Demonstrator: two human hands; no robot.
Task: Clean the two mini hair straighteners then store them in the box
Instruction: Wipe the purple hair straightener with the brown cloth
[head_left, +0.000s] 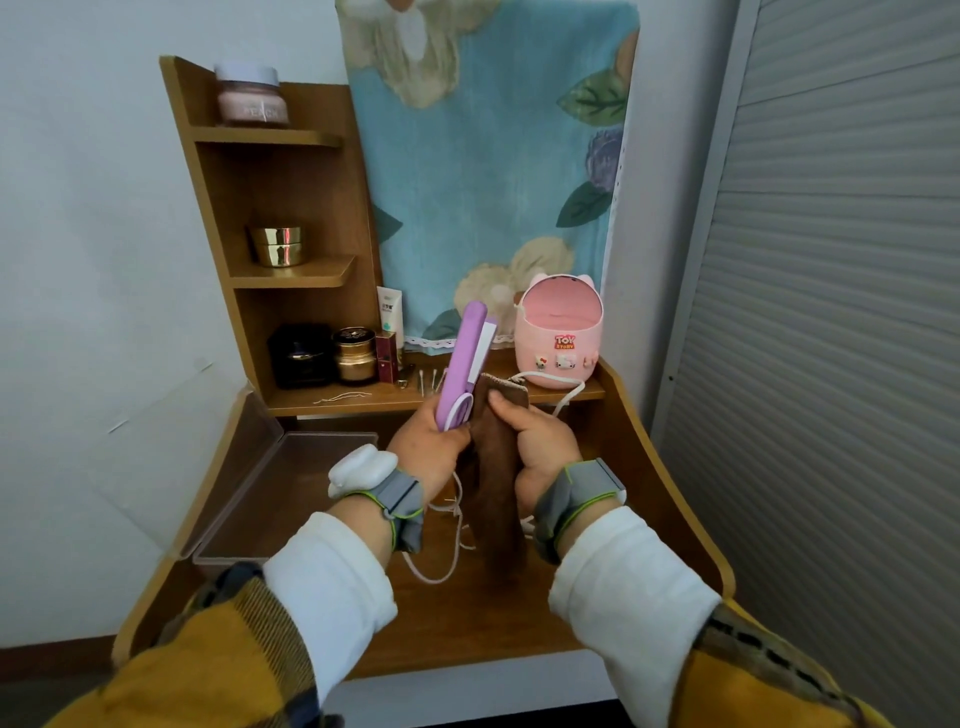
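The left hand (426, 447) curls round the hinge end of the purple straightener (465, 358), whose tips point up and far. Just right of it, the right hand (540, 447) pinches a brown cloth (496, 499), thumb on top. This looks like wiping straightener 1 of 2. Next, the cloth needs drawing along the plates. The open box (228, 558) sits near left.

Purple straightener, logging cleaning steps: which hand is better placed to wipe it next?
Probably the right hand: it grips the brown cloth beside the purple straightener, held by the left hand.
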